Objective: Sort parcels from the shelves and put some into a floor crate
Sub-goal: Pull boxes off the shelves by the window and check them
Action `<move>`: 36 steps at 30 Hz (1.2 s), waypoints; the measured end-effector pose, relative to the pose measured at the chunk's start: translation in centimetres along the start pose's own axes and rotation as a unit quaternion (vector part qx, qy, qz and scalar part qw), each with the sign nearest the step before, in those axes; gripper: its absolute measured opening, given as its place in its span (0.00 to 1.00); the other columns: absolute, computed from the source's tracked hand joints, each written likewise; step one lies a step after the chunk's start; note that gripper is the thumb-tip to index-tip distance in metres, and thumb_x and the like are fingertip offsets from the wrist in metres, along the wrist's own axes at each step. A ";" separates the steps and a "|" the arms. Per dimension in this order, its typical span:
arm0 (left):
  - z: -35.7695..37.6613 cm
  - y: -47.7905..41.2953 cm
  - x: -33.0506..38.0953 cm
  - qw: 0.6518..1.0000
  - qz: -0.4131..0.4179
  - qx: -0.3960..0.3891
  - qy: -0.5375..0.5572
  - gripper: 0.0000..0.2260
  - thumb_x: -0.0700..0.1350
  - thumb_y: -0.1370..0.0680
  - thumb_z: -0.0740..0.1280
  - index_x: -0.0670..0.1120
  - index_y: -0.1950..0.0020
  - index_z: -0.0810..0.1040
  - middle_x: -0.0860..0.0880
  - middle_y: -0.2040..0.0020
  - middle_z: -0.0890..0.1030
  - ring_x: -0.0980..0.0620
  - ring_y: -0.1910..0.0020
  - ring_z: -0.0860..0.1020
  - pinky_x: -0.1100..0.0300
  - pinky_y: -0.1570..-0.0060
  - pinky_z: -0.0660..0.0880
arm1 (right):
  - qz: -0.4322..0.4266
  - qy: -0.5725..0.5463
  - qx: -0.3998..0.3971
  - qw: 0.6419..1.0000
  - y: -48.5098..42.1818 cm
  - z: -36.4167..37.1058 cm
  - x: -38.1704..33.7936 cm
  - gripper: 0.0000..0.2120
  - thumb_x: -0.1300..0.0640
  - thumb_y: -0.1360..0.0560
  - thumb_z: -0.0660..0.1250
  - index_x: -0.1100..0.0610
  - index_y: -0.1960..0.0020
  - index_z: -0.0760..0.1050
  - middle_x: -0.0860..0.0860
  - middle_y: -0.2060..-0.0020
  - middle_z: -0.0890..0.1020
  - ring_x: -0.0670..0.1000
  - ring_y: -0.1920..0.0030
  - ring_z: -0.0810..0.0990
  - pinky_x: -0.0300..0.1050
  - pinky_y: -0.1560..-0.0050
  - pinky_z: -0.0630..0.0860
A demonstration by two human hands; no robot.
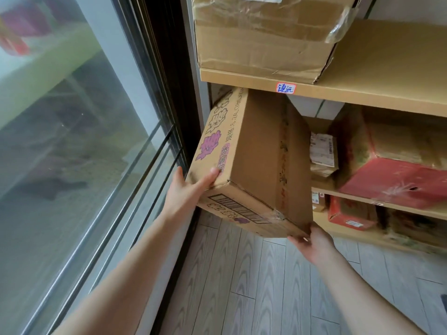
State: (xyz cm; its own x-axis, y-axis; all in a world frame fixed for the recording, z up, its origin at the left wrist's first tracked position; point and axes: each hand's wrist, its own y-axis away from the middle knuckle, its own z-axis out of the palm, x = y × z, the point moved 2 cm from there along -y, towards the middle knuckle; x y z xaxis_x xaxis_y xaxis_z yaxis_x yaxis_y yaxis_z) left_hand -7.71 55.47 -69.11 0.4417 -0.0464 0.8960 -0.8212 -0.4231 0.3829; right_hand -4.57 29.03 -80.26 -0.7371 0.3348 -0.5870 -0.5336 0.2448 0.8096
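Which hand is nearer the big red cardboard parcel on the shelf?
Right. The right hand grips the brown cardboard box below-left of the red cardboard parcel; the left hand holds the box's far side.

Just seeing two bare forearms (135, 262), uncovered as far back as visible, tbh. Bare left hand (187, 189) by the left edge of the brown cardboard box with purple print (256, 160), bare right hand (314, 245) at its lower right corner. Right fingertips (301, 238) kinda blurred.
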 end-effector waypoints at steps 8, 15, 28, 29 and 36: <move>1.2 -0.9 -1.1 0.997 -0.061 -0.003 0.041 0.23 0.59 0.29 0.69 0.39 0.48 0.78 0.46 0.53 0.83 0.58 0.63 0.81 0.68 0.71 0.71 | -0.251 0.244 -0.077 0.934 7.3 5.6 -4.7 0.25 0.42 0.22 0.55 0.48 0.27 0.62 0.51 0.30 0.67 0.55 0.31 0.67 0.50 0.33 0.63; -0.4 2.1 1.3 0.997 -0.011 0.043 0.064 0.13 0.53 0.28 0.70 0.44 0.60 0.74 0.47 0.62 0.81 0.54 0.67 0.80 0.60 0.65 0.78 | -0.271 0.262 -0.152 0.914 10.7 7.4 -3.8 0.36 0.31 0.28 0.57 0.45 0.26 0.56 0.49 0.28 0.63 0.54 0.29 0.64 0.53 0.28 0.60; 2.4 5.4 1.1 0.979 0.090 0.063 -0.172 0.19 0.60 0.32 0.71 0.46 0.53 0.75 0.51 0.54 0.80 0.53 0.56 0.78 0.56 0.58 0.76 | -0.166 0.184 -0.185 0.951 13.2 4.0 -4.1 0.16 0.38 0.32 0.67 0.48 0.53 0.74 0.45 0.54 0.81 0.49 0.48 0.79 0.49 0.43 0.74; 2.6 5.8 1.4 0.975 0.107 0.071 -0.180 0.18 0.60 0.30 0.70 0.46 0.52 0.76 0.51 0.54 0.80 0.52 0.55 0.77 0.56 0.57 0.76 | -0.168 0.178 -0.170 0.954 12.9 3.5 -4.1 0.13 0.41 0.31 0.69 0.48 0.55 0.71 0.45 0.55 0.80 0.50 0.47 0.77 0.50 0.40 0.72; 4.1 7.3 0.2 0.965 0.198 0.114 -0.129 0.17 0.49 0.22 0.62 0.46 0.70 0.74 0.55 0.75 0.72 0.57 0.75 0.70 0.66 0.72 0.64 | -0.150 0.133 -0.178 0.963 11.4 -1.4 -3.6 0.03 0.45 0.26 0.65 0.41 0.56 0.71 0.39 0.59 0.76 0.39 0.58 0.73 0.45 0.43 0.63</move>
State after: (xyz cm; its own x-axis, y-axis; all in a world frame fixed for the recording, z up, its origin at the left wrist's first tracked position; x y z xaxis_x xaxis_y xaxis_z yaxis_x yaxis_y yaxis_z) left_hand -12.11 48.63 -67.05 0.2093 -0.4565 0.8648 -0.8562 -0.5127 -0.0634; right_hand -8.56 29.35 -68.96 -0.5824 0.0405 -0.8119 -0.8127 -0.0500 0.5805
